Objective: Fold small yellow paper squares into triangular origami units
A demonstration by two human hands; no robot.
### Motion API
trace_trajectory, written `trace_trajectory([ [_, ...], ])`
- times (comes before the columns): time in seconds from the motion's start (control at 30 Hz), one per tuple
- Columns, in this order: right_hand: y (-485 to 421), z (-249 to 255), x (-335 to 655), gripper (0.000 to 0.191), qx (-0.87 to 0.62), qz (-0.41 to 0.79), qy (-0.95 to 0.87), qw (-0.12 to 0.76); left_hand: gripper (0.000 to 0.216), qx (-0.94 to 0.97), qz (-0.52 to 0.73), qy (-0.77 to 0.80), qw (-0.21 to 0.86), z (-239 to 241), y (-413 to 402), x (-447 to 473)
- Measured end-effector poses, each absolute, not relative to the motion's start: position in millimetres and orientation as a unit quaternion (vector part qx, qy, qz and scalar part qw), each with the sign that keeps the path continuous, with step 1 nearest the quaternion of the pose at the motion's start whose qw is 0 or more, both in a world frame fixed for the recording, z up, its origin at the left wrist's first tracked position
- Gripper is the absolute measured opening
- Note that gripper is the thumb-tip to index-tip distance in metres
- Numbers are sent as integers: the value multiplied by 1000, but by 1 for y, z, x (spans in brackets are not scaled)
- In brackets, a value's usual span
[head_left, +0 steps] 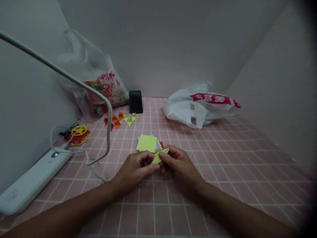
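Observation:
A piece of yellow-green folded paper [157, 159] is pinched between my two hands, just above the table. My left hand [137, 167] grips its left end between thumb and fingers. On the other end, my right hand [177, 162] presses its thumb over the paper, fingers curled behind. Right behind the hands lies a stack of square paper sheets [146, 143], yellow-green on top, with blue, purple and red edges showing. Farther back sit small folded paper figures: red, orange [116, 121] and yellow [129, 119].
Against the wall lies a black phone [136, 101]. Plastic bags stand at the back left [109, 86] and back right [183, 107]. Yellow and red cut-out shapes [79, 130], a white power strip [32, 181] and a white cable [108, 132] occupy the left.

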State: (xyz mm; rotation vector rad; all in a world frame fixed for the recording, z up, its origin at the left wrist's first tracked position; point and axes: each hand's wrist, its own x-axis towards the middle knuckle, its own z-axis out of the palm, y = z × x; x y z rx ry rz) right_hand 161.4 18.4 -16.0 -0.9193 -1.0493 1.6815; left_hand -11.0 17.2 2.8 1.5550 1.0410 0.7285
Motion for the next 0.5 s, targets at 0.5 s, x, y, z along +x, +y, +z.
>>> trace_trajectory([
  [0.5, 16, -11, 161, 20, -373, 685, -416, 468, 15, 676, 403, 467, 403, 0, 19, -17],
])
